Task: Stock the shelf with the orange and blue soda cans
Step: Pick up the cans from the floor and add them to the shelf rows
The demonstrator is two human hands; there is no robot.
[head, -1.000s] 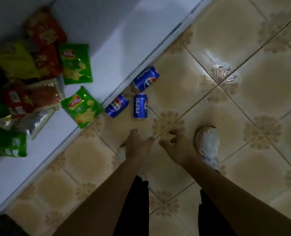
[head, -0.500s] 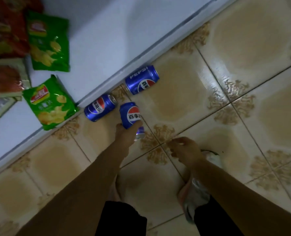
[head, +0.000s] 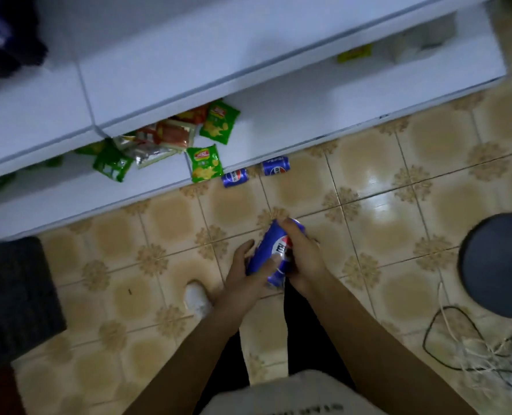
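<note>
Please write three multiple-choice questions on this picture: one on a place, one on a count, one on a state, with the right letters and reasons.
1. Where do the loose blue cans lie? A on the floor beside the shelf; B on the top shelf; C in a box.
2. How many blue cans show in all? A two; B three; C five.
3. What grips the held can? A one hand; B both hands; C nothing.
1 A: they lie on tiles by the shelf. 2 B: two lying, one held. 3 B: left hand and right hand wrap it.
</note>
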